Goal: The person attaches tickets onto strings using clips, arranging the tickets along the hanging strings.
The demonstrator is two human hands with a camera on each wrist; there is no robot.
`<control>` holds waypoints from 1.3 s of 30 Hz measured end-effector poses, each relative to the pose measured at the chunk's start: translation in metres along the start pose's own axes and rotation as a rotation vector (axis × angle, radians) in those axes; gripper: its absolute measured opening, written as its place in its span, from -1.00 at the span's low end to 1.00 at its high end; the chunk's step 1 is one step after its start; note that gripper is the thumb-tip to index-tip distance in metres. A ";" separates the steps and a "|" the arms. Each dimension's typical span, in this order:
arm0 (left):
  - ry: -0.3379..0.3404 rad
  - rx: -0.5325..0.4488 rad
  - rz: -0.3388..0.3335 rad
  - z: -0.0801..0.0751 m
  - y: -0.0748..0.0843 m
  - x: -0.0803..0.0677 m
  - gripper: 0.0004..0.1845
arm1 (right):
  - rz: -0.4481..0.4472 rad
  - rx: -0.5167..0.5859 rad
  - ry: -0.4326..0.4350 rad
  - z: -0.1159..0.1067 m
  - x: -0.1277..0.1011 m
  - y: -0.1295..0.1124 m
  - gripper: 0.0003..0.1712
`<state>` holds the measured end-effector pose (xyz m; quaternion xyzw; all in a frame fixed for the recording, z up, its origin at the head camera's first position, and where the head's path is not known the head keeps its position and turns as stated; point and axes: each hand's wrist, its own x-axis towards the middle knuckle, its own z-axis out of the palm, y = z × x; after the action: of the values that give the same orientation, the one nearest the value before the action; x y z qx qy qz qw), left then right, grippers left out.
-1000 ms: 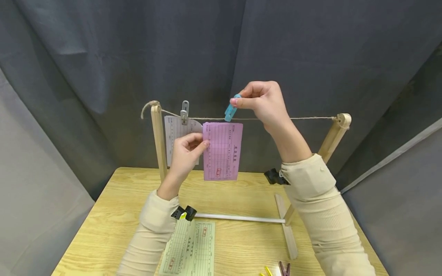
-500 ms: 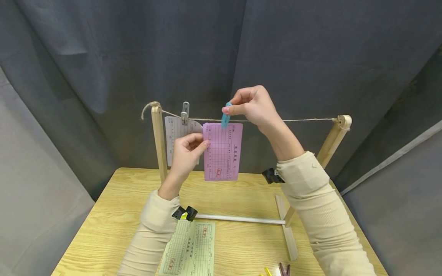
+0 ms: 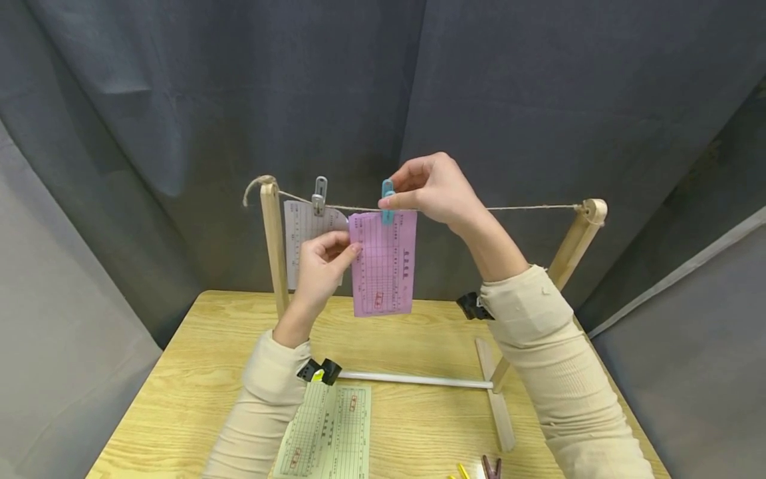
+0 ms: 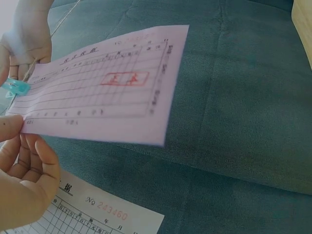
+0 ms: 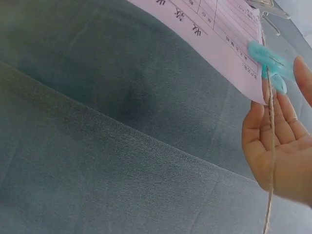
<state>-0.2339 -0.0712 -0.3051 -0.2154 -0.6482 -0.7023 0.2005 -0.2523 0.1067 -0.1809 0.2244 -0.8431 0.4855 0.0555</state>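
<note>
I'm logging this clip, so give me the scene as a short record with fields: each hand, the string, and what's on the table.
left hand: pinches the left edge of the pink slip
right hand: pinches the blue clothespin at the slip's top edge, on the string
string: stretched between two posts of the wooden rack
also hanging: white slip under a grey clothespin
table: green slip, more clothespins at the near edge

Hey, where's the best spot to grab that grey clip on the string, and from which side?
Probably the grey clip's upper tails, pinched from above. It stands upright on the string; its lower end bites the white slip, while the tails rise free above the line. Coming from the left keeps clear of the pink slip alongside.
</note>
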 end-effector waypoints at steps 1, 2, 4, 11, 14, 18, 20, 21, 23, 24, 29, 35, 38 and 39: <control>0.002 -0.002 -0.003 0.000 0.000 0.000 -0.89 | 0.002 -0.002 -0.006 0.000 0.000 0.000 -0.79; 0.002 -0.004 -0.003 0.000 0.000 0.000 -0.89 | 0.006 -0.003 -0.010 0.001 0.000 0.000 -0.78; 0.003 -0.008 -0.004 -0.001 0.000 0.000 -0.89 | 0.015 -0.003 -0.013 0.001 -0.001 0.000 -0.77; 0.005 -0.019 0.004 -0.002 -0.001 0.000 -0.90 | 0.011 -0.014 -0.027 0.001 -0.001 0.003 -0.65; 0.009 -0.010 0.004 -0.003 -0.001 0.000 -0.90 | 0.001 -0.022 -0.042 0.000 -0.002 0.004 -0.57; 0.008 0.000 0.008 -0.003 -0.001 -0.001 -0.89 | -0.008 -0.026 -0.054 -0.001 -0.003 0.005 -0.48; 0.005 0.004 0.008 -0.003 -0.002 -0.001 -0.89 | -0.015 -0.014 -0.053 -0.001 -0.004 0.006 -0.44; 0.005 0.006 0.007 -0.003 -0.002 -0.002 -0.89 | -0.021 -0.004 -0.050 -0.002 -0.005 0.006 -0.41; 0.003 0.010 0.005 -0.003 -0.002 -0.002 -0.88 | -0.036 0.012 -0.037 -0.002 -0.006 0.007 -0.36; 0.003 0.012 0.004 -0.004 -0.002 -0.002 -0.88 | -0.046 0.022 -0.031 -0.002 -0.007 0.008 -0.34; 0.007 0.013 0.008 -0.005 -0.002 -0.003 -0.88 | -0.095 0.084 0.021 -0.004 -0.012 0.011 -0.31; 0.029 0.006 0.008 -0.004 -0.001 -0.004 -0.88 | -0.162 0.185 0.096 -0.008 -0.021 0.013 -0.38; 0.041 0.001 0.005 -0.004 0.000 -0.006 -0.86 | -0.182 0.232 0.129 -0.011 -0.029 0.013 -0.41; 0.044 -0.002 0.007 -0.004 0.000 -0.007 -0.85 | -0.187 0.250 0.138 -0.012 -0.032 0.012 -0.42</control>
<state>-0.2285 -0.0751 -0.3092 -0.2023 -0.6423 -0.7068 0.2168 -0.2305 0.1325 -0.1944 0.2734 -0.7457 0.5937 0.1298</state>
